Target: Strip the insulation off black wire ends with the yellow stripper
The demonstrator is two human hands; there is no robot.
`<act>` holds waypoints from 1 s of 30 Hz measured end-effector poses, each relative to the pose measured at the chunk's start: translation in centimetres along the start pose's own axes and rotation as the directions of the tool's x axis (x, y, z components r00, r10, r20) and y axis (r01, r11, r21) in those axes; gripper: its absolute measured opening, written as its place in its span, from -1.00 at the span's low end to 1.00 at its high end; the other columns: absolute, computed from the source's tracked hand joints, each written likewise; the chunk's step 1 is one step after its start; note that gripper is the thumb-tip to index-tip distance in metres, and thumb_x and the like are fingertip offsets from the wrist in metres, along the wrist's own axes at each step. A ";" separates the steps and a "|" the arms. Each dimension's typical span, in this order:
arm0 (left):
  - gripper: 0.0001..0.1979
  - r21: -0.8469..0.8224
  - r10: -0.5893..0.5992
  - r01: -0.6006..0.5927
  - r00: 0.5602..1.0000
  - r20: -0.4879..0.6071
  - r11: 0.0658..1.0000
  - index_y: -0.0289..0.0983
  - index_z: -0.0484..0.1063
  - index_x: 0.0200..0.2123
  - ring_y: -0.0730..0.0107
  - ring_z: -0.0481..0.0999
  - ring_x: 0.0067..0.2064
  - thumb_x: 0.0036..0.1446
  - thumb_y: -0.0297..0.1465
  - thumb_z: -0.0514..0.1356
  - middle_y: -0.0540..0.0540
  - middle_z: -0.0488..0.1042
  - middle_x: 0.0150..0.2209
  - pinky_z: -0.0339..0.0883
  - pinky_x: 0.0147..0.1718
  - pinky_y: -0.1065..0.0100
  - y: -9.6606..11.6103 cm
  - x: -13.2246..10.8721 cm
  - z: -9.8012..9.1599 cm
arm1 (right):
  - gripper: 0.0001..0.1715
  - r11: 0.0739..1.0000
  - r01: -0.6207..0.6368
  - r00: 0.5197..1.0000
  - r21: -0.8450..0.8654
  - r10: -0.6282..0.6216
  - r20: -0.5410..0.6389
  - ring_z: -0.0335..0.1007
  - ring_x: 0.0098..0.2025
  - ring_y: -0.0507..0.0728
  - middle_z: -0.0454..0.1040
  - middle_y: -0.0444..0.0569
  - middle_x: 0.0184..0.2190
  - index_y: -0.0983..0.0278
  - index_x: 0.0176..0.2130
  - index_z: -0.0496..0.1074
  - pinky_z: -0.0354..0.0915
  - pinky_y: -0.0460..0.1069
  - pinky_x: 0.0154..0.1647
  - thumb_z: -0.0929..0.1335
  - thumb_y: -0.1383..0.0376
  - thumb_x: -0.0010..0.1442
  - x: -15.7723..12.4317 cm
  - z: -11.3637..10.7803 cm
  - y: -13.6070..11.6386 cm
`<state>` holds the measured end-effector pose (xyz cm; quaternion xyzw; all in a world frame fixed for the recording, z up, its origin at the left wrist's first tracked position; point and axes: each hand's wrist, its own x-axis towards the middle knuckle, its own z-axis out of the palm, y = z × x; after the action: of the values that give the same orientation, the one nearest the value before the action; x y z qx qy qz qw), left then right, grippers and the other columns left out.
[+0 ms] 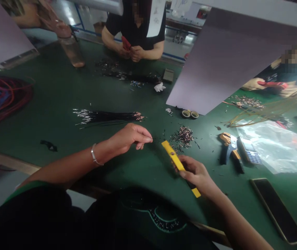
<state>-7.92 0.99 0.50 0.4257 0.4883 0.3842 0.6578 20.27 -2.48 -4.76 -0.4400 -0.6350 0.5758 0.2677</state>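
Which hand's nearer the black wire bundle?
Left. The left hand is just in front of the black wire bundle, toward the person; the right hand is farther away, off to the bundle's right.

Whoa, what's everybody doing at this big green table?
A person's right hand grips a yellow-handled tool, while the left hand pinches something thin near a pile of small metal terminals. A bundle of black wires lies on the green table. Across the table, a co-worker's hands hold a red-handled tool.
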 end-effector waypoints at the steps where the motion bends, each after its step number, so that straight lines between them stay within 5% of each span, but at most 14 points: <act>1: -0.95 0.013 0.010 -0.010 1.000 -0.007 1.000 -0.39 0.54 -0.54 0.57 0.26 -0.71 -0.19 -0.51 0.32 0.00 0.38 -0.73 0.26 -0.59 0.41 0.2 0.0 0.0 | -0.51 0.995 -0.013 1.000 0.102 0.012 0.018 0.43 -0.29 0.17 0.52 0.02 -0.24 0.26 -0.09 0.44 0.38 0.03 -0.26 0.42 0.07 0.02 0.0 -0.2 -0.1; 4: -0.97 0.041 0.016 -0.016 1.000 -0.017 0.999 -0.39 0.54 -0.56 0.57 0.27 -0.71 -0.18 -0.52 0.31 0.00 0.37 -0.75 0.22 -0.63 0.43 0.6 -0.2 0.1 | -0.44 0.967 0.040 0.998 0.253 -0.052 0.040 0.43 -0.24 0.20 0.52 0.07 -0.18 0.27 -0.07 0.46 0.38 0.06 -0.17 0.45 0.06 -0.03 -0.2 -0.4 -0.3; 7: -0.98 0.036 0.007 -0.006 1.000 -0.017 0.999 -0.38 0.54 -0.56 0.57 0.27 -0.71 -0.18 -0.53 0.30 0.00 0.38 -0.74 0.22 -0.64 0.44 0.6 -0.3 0.2 | -0.54 0.969 0.108 0.991 0.221 -0.123 0.056 0.42 -0.14 0.25 0.52 0.08 -0.16 0.29 -0.11 0.49 0.35 0.11 -0.06 0.42 0.21 -0.06 -0.5 -0.4 -0.6; 12: -0.98 -0.050 -0.036 0.039 0.998 0.047 0.998 -0.39 0.55 -0.55 0.59 0.24 -0.73 -0.18 -0.54 0.31 0.01 0.37 -0.75 0.31 -0.58 0.39 0.0 -0.2 0.2 | -0.46 0.998 -0.009 0.998 0.059 0.006 0.061 0.43 -0.14 0.22 0.52 0.02 -0.21 0.27 -0.16 0.47 0.32 0.12 -0.03 0.28 0.48 -0.21 -0.7 -0.7 -1.4; 30: -0.97 -0.253 -0.239 0.294 0.944 0.228 0.922 -0.39 0.51 -0.51 0.56 0.19 -0.71 -0.09 -0.59 0.27 0.07 0.18 -0.78 0.24 -0.55 0.34 -0.2 -0.5 0.9 | -0.47 0.939 -0.134 0.949 0.316 0.029 0.314 0.41 -0.26 0.17 0.50 -0.02 -0.34 0.31 -0.18 0.43 0.28 0.09 -0.16 0.27 0.50 -0.23 0.8 1.8 -2.2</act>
<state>-7.10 0.27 0.61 0.2916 0.4158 0.3136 0.8024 17.78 -2.55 -3.14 -0.3204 -0.5428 0.7466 0.2128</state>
